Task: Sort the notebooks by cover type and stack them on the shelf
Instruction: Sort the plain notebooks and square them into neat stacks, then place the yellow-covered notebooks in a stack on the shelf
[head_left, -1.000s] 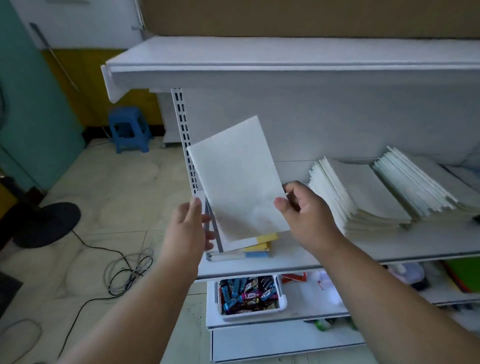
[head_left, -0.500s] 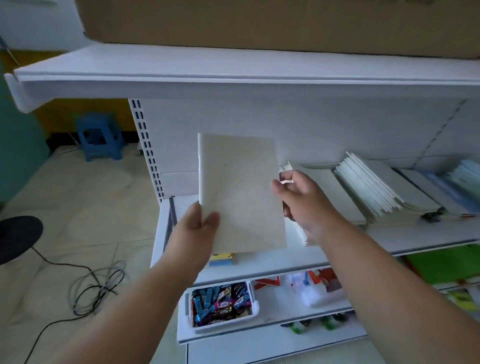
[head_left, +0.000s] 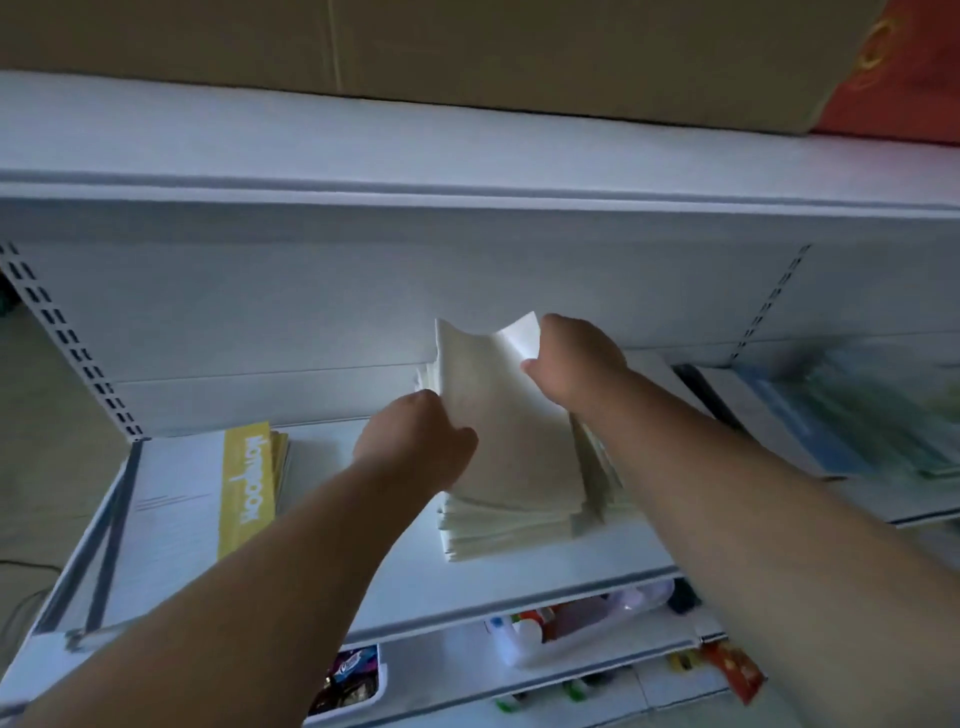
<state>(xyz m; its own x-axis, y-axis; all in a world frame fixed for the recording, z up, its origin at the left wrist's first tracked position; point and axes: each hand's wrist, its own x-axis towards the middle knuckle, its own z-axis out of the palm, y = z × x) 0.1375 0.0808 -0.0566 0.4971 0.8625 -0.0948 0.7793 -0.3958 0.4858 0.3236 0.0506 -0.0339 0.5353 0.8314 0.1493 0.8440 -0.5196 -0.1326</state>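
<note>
— Pale paper cover, that notebook (head_left: 506, 415); it bows between the 2 hands, so it looks light and floppy. Best held by opposite edges.
— Where is it?
— On the pale stack (head_left: 511, 525) on the shelf (head_left: 519, 582). Left hand (head_left: 415, 441) curls round its near-left edge, right hand (head_left: 576, 361) pinches the far corner.
— How many piles?
— I count 3: yellow-spined pile (head_left: 244, 483), the pale stack, blurred blue pile (head_left: 831, 415).

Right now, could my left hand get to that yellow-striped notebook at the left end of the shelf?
Probably yes. The left hand grips the plain notebook, and the yellow-striped notebook lies just to its left with bare shelf between; it must let go first.
</note>
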